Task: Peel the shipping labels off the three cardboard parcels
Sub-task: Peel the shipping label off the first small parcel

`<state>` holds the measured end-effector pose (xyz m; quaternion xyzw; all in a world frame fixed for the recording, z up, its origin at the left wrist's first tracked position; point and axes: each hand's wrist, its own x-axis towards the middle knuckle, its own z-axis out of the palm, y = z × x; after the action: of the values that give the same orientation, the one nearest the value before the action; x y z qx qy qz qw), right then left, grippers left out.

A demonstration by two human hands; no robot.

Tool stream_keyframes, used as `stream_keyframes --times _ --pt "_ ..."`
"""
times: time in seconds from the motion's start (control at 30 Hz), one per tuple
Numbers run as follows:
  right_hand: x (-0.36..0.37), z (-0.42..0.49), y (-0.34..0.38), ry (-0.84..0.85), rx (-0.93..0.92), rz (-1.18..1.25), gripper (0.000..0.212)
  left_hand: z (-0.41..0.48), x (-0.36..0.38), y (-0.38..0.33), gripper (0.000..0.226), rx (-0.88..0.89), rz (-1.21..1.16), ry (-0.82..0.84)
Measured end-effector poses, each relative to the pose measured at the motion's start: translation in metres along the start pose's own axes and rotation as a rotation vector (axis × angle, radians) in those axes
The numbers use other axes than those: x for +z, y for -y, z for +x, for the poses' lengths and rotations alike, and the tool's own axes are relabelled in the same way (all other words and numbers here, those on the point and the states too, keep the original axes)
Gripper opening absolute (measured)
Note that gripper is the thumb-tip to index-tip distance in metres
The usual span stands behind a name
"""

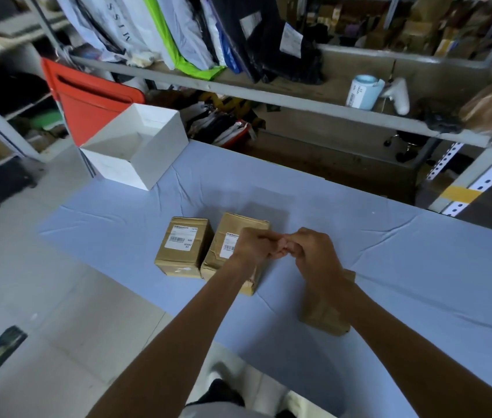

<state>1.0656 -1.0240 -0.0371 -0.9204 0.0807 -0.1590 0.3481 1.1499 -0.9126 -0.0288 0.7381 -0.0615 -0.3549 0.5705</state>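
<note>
Stands over a table (pixel 419 251) draped in pale blue cloth, with 3 cardboard parcels on it. Holds the left hand (pixel 253 244) and the right hand (pixel 314 251) together near the middle of the cloth, fingers curled, fingertips pressed against each other. Cannot tell whether anything is pinched between them: hidden by the fingers themselves.

At 9 o'clock from the hands, the left parcel (pixel 183 247), upright, with a white shipping label (pixel 181 235) flat on its top face, barcode showing. Just beside it, the middle parcel (pixel 217 260), turned a little askew. Carries a second label (pixel 229 244) on top, about half covered by the left hand. Cannot tell whether that hand touches the top face or hangs above it.

At 5 o'clock from the hands, the third parcel (pixel 326 315), well apart from the other 2 and mostly hidden beneath the right forearm. Shows only plain brown card on the faces in view.

At 11 o'clock, on the far left corner of the cloth, an open white box (pixel 136 146), with a red plastic panel (pixel 88 107) behind it. At 1 o'clock, on a metal shelf (pixel 299 102), a pale blue label roll (pixel 362 92) and, just beside it, a white handheld device (pixel 398 95).
</note>
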Motion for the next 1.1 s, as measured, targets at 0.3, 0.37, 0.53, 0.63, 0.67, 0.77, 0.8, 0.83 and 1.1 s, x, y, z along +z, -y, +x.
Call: stream_keyframes --times 0.3,0.37,0.53,0.63,0.67,0.77,0.8,0.83,1.1 --pt "0.053 0.051 0.052 -0.004 0.019 0.034 0.008 0.016 -0.084 -0.006 0.018 0.118 0.170 -0.154" --pt "0.068 0.067 0.068 -0.040 0.121 0.123 0.003 0.019 -0.114 -0.007 0.005 0.191 0.215 -0.177" --pt "0.113 0.113 0.105 0.152 0.201 -0.089 0.016 0.034 -0.189 -0.009 0.007 0.406 0.554 -0.200" --pt "0.133 0.138 0.124 0.264 0.183 -0.227 0.014 0.043 -0.231 -0.014 0.007 0.429 0.594 -0.227" --pt "0.138 0.145 0.129 0.280 0.181 -0.256 0.020 0.046 -0.244 -0.016 0.005 0.433 0.598 -0.245" --pt "0.147 0.168 0.144 0.320 0.190 -0.292 0.032 0.059 -0.278 -0.022 0.015 0.413 0.633 -0.301" --pt "0.150 0.176 0.146 0.338 0.187 -0.305 0.034 0.064 -0.288 -0.023 0.020 0.397 0.649 -0.315" --pt "0.154 0.185 0.148 0.357 0.185 -0.314 0.034 0.068 -0.296 -0.024 0.022 0.379 0.651 -0.319" --pt "0.186 0.246 0.151 0.408 0.133 -0.323 0.035 0.104 -0.342 -0.032 0.007 0.269 0.593 -0.343"
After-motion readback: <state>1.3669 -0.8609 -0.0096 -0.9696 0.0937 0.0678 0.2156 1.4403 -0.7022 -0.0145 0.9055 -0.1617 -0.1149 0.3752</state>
